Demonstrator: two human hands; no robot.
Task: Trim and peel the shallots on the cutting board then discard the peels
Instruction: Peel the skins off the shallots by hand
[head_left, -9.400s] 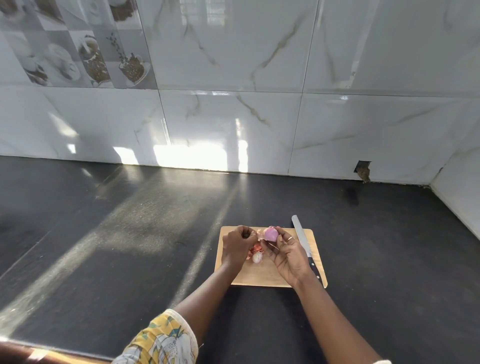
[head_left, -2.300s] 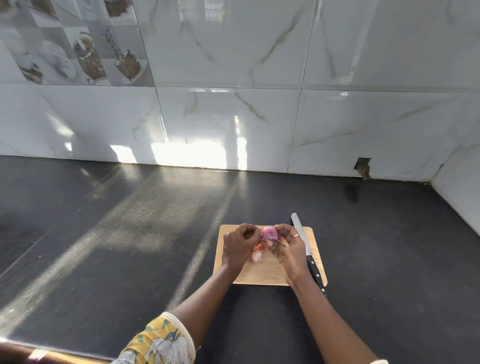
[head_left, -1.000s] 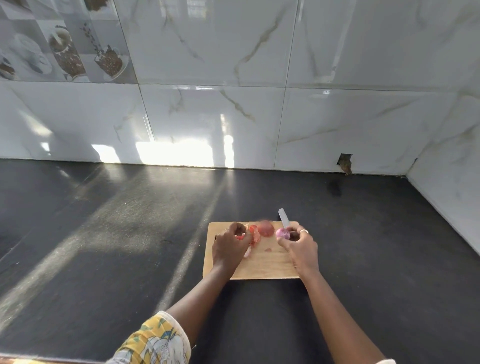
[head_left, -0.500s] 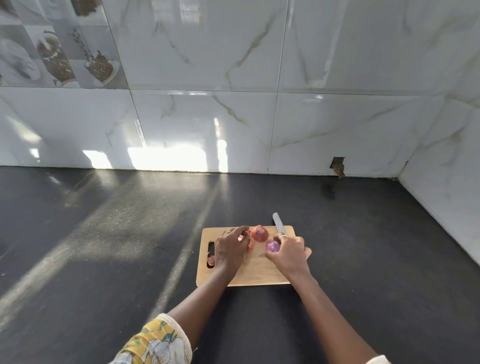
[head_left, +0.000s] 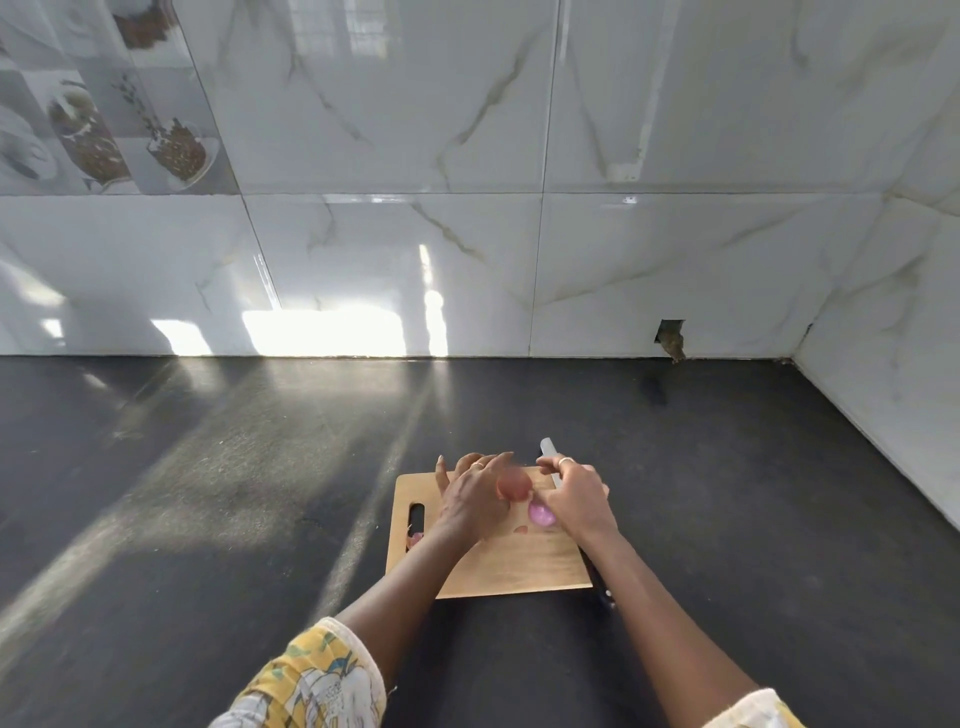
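A wooden cutting board (head_left: 511, 569) lies on the dark counter. My left hand (head_left: 470, 499) holds a blurred, reddish unpeeled shallot (head_left: 514, 486) at its thumb side over the board's far half. A peeled purple shallot (head_left: 540, 514) lies on the board against the thumb side of my right hand (head_left: 579, 496). That hand's fingers stretch loosely over the blade of a knife (head_left: 548, 452) along the board's right edge. The knife's black handle is mostly hidden under my right forearm. Reddish peel scraps (head_left: 414, 540) sit by the board's handle slot, and one small piece (head_left: 521, 530) lies mid-board.
The black counter (head_left: 234, 493) runs out to the left and behind the board. A white marble-tiled wall (head_left: 467, 270) stands at the back. Another tiled wall (head_left: 893, 405) closes off the right side.
My right hand has let the peeled shallot down onto the board and moved over the knife blade. My left hand has left the peels and taken the reddish shallot. The view shifted right.
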